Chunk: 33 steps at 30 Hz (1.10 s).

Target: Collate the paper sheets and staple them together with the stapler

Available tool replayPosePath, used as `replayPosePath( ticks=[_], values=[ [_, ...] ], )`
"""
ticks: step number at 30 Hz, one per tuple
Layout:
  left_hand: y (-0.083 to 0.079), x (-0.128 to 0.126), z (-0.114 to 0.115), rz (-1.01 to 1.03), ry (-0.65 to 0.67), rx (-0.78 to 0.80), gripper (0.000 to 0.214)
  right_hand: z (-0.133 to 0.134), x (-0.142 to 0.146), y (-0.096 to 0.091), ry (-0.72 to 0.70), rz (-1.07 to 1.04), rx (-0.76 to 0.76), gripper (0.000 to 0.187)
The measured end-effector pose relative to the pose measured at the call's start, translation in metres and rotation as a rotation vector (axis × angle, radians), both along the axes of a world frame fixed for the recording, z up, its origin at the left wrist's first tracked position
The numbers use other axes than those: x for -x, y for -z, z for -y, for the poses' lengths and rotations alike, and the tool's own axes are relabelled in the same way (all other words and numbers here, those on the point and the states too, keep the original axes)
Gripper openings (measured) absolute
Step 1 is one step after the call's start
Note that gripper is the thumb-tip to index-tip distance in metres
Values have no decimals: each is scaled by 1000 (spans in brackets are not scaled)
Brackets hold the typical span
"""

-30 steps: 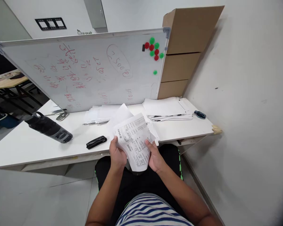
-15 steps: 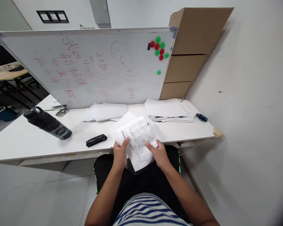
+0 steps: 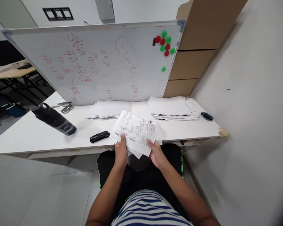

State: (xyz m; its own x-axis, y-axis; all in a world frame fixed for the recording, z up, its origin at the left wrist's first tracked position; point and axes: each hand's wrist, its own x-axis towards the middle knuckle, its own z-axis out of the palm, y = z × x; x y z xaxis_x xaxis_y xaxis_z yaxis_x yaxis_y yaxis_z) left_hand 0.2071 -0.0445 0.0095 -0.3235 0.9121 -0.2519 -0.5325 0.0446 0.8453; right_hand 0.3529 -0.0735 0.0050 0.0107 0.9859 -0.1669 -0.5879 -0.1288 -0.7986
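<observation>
Printed paper sheets [image 3: 136, 130] are held between my two hands at the table's front edge, fanned at different angles. My left hand [image 3: 121, 152] grips their lower left side, thumb on top. My right hand [image 3: 157, 153] pinches the lower right side, its thumb also on the print. The fingers beneath the paper are hidden. Left of the sheets, a black stapler [image 3: 99, 137] lies on the white table [image 3: 85, 127]. Behind them are a left paper stack [image 3: 110, 109] and a right paper stack [image 3: 171, 106].
A dark water bottle [image 3: 56, 121] stands at the left. A whiteboard [image 3: 96, 62] with red writing and round magnets rises behind the table. Cardboard boxes [image 3: 193, 64] are piled at the right by the wall [image 3: 254, 110]. A dark blue object [image 3: 207, 116] lies near the right edge.
The sheets have turned and separated, with the top print now spread flatter and farther left. Both hands still grip them. The view has shifted slightly, so the surroundings appear farther right.
</observation>
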Motion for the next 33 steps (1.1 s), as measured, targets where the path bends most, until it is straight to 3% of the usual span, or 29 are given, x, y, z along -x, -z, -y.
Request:
replayPosePath(
  ticks=[3, 6, 10, 14, 16, 20, 25, 30, 33],
  values=[
    [9, -10, 6, -17, 118, -3, 43, -12, -6, -4, 120, 88, 15, 54],
    [13, 0, 4, -18, 172, -63, 49, -29, -26, -10, 184, 284, 14, 49],
    [-1, 41, -12, -17, 198, -216, 51, -41, -60, -31, 171, 583, -68, 44],
    [-17, 66, -23, -325, 341, -325, 61, -44, -77, -45, 202, 791, -170, 46],
    [-16, 63, -26, -495, 345, -335, 64, -45, -75, -39, 209, 832, -191, 46],
    [7, 47, -28, -711, 230, -265, 39, -48, -60, -7, 165, 792, -181, 48],
    [30, 37, -26, -764, 174, -198, 37, -47, -52, 23, 173, 750, -147, 52],
    [18, 42, -20, -773, 204, -244, 38, -47, -50, 21, 244, 793, -125, 54],
    [5, 69, -24, -908, 186, -317, 43, -50, -49, 13, 279, 822, -127, 51]
  ],
)
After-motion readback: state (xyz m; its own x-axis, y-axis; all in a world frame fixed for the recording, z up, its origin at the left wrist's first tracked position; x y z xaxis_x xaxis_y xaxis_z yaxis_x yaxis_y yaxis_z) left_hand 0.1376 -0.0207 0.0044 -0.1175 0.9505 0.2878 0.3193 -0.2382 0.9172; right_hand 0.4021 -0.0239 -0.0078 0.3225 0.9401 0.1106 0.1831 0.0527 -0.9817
